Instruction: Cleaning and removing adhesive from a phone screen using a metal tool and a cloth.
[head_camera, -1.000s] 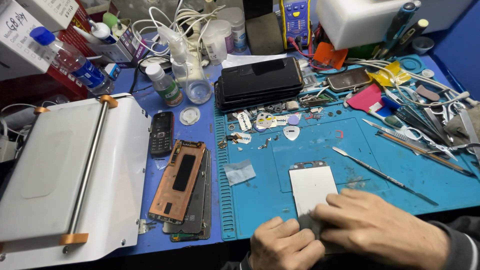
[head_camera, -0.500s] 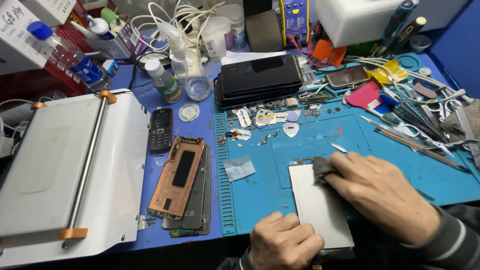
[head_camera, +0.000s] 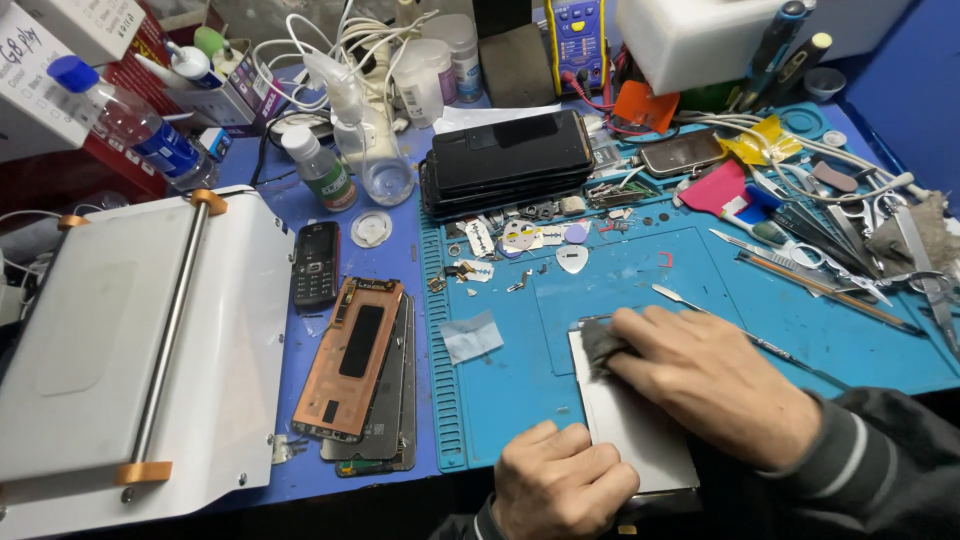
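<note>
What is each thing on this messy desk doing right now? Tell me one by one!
Right hand: pressing a dark cloth on the panel.
Left hand: holding the panel's near end down.
Pale panel: flat on the blue mat.
Small green-labelled bottle: upright, capped.
Keypad phone: lying flat, screen dark.
Copper-backed screen: face down on a stack.

Bare hands; dark sleeve with grey stripes (head_camera: 850, 450)

The right grip (head_camera: 715, 385) presses a cloth (head_camera: 603, 340) on the panel (head_camera: 630, 425), the left grip (head_camera: 560, 480) nearer; stacked phones (head_camera: 510, 160) lie beyond.
</note>
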